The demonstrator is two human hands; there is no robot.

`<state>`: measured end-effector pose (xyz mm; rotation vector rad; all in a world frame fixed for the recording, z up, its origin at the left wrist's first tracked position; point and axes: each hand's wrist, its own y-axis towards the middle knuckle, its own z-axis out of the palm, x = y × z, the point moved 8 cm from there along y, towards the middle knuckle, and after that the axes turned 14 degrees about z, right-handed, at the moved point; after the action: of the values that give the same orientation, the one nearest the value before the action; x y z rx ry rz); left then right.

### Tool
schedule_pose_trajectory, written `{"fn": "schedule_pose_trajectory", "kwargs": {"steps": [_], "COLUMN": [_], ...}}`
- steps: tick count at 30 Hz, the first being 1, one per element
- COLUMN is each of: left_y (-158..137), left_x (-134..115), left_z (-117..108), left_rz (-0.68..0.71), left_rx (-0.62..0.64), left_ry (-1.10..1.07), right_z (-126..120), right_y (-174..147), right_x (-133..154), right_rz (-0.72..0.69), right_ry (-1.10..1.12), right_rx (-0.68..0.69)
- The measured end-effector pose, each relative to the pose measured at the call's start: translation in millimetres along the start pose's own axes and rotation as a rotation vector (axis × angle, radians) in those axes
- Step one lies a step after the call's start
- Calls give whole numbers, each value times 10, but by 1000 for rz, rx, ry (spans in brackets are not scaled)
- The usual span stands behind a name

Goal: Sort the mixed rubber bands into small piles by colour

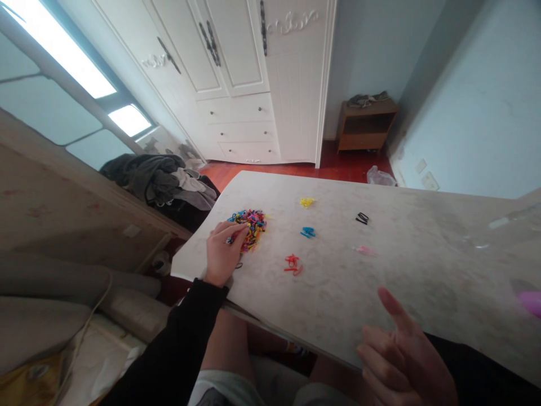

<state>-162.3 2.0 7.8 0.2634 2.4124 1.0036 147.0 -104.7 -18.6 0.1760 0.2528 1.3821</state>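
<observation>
A pile of small multicoloured elastic hair ties (256, 221) lies at the left part of the table. My left hand (224, 248) reaches over its near edge, thumb and fingers pinched together; what is between the fingertips is too small to make out. To the right lie small separate groups: yellow hair ties (307, 202), blue hair ties (308, 232), red hair ties (292, 264), black hair ties (362, 218) and pink hair ties (365, 251). My right hand (397, 355) hovers at the near edge, one digit stretched out apart from loosely curled fingers, with nothing visible in it.
The pale table (329, 304) stretches away to the right, where a purple object (530, 303) and clear plastic (492, 231) lie. Beyond it stand a white wardrobe (296, 101) and a small wooden cabinet (367, 127). Dark clothes (156, 175) are heaped at left.
</observation>
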Motion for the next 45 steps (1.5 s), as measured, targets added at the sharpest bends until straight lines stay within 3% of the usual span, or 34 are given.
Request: {"fn": "schedule_pose_trajectory", "kwargs": {"steps": [6, 14, 22, 30, 36, 45], "left_y": [27, 7, -32, -32, -40, -45], "left_x": [-38, -23, 0, 38, 64, 67], "left_z": [-29, -14, 2, -13, -12, 16], "left_rz": [-13, -37, -108, -133, -145, -112], "left_rx": [-33, -15, -21, -5, -32, -4], "left_ry": [-54, -59, -117, -16, -30, -71], "right_z": [82, -93, -91, 111, 75, 180], "right_y": [32, -61, -80, 39, 6, 47], "right_x": [19, 30, -17, -48, -76, -51], "right_rz": [-24, -12, 41, 50, 84, 78], "right_ry": [7, -20, -18, -32, -46, -39], "right_rx": [58, -67, -78, 33, 11, 97]}}
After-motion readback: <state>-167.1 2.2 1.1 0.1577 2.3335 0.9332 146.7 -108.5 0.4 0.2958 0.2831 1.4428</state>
